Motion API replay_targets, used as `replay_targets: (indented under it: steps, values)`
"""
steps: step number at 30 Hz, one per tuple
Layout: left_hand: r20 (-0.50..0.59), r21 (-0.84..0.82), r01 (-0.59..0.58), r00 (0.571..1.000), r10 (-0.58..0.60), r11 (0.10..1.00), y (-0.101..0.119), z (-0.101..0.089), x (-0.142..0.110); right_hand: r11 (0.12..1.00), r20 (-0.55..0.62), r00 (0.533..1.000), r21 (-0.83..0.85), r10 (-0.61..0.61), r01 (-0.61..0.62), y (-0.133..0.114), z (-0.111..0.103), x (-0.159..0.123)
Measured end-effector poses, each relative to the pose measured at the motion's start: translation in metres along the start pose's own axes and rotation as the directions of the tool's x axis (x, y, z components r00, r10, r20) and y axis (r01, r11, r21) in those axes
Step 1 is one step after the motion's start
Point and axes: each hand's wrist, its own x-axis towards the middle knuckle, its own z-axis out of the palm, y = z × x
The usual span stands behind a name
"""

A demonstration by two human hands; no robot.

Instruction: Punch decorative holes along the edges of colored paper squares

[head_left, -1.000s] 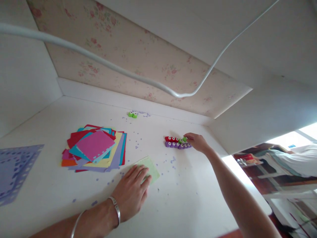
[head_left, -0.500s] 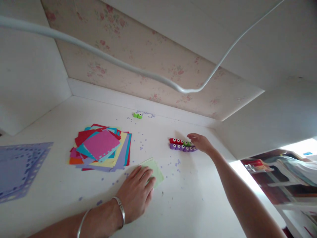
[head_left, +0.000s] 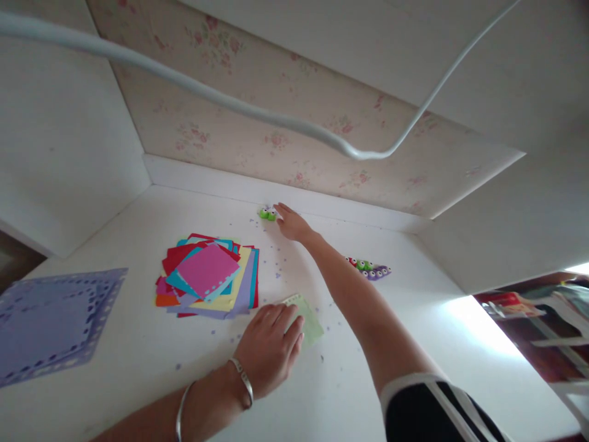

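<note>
My left hand (head_left: pixel 269 347) lies flat, fingers spread, on a light green paper square (head_left: pixel 307 318) on the white desk (head_left: pixel 138 356). My right arm stretches far across to the back of the desk. There my right hand (head_left: pixel 291 223) has its fingertips at a small green frog-eyed paper punch (head_left: pixel 267 213); its fingers look extended and hold nothing. A row of red, green and purple punches (head_left: pixel 370 269) lies to the right, partly hidden behind my forearm.
A stack of coloured paper squares (head_left: pixel 209 276) lies left of centre. A lilac sheet with punched borders (head_left: pixel 50 322) lies at far left. Tiny purple paper bits dot the desk. A white cable (head_left: pixel 257 116) hangs across the view. Floral wall behind.
My right hand left the row of punches and swung left to the lone green punch at the back. The left hand stayed on the green paper. The camera shifted.
</note>
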Motion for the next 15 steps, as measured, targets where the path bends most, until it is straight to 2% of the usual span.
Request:
replay_targets:
  steps: [3, 7, 11, 15]
  values:
    - [0.002, 0.039, 0.106, 0.994, -0.106, 0.994, -0.013, -0.004, 0.008, 0.999, 0.028, 0.999, -0.02, 0.029, -0.028, -0.004, 0.003, 0.018]
    - [0.035, 0.011, 0.16, 0.986, -0.161, 0.987, -0.023, -0.004, 0.012, 0.998, 0.05, 0.998, -0.053, 0.043, -0.04, -0.003, 0.0, 0.014]
    - [0.049, -0.087, 0.155, 0.987, -0.151, 0.984, -0.026, 0.0, 0.013, 0.999, 0.083, 0.997, -0.044, -0.008, 0.012, 0.002, -0.01, -0.016]
    - [0.028, -0.291, 0.2, 0.979, -0.2, 0.936, -0.032, 0.005, 0.012, 0.999, 0.08, 0.995, 0.01, -0.053, 0.052, 0.01, -0.02, -0.068]
